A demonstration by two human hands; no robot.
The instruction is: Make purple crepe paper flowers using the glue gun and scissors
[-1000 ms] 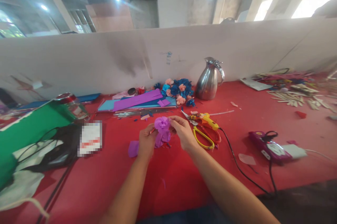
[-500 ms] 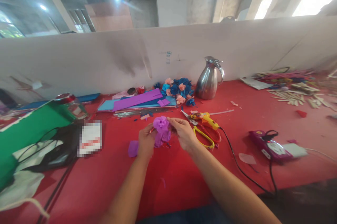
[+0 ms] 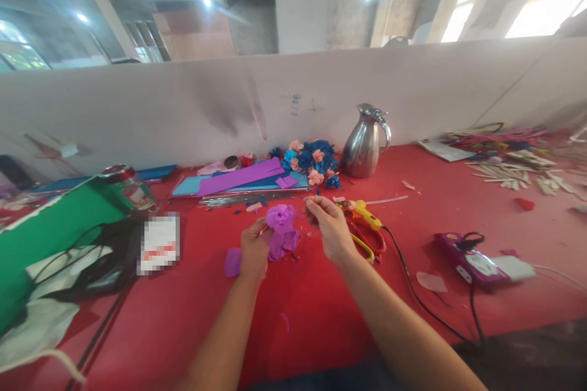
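Between the fingers and thumb of my left hand point(image 3: 255, 250) is a purple paper flower point(image 3: 280, 218) with layered petals. Below it lie loose purple paper pieces point(image 3: 283, 246), and a purple square point(image 3: 233, 262) shows left of my wrist. My right hand point(image 3: 331, 227) is apart from the flower, thumb and fingertips pinched together; whatever is in the pinch is too small to name. Just beyond that hand are a yellow glue gun point(image 3: 365, 215) and red-handled scissors point(image 3: 376, 240). A yellow-handled tool point(image 3: 364, 249) is partly hidden behind the hand.
At the back of the red table point(image 3: 302, 330) are purple paper strips point(image 3: 243, 176), a bunch of blue and pink paper flowers point(image 3: 316, 158) and a steel jug point(image 3: 361, 149). A magenta power strip point(image 3: 472, 259) with cables sits right. A green box point(image 3: 59, 219) and jar point(image 3: 132, 189) stand left.
My right hand has drawn back from the flower to the right, now covering more of the yellow-handled tool. My left hand keeps the flower in nearly the same place.
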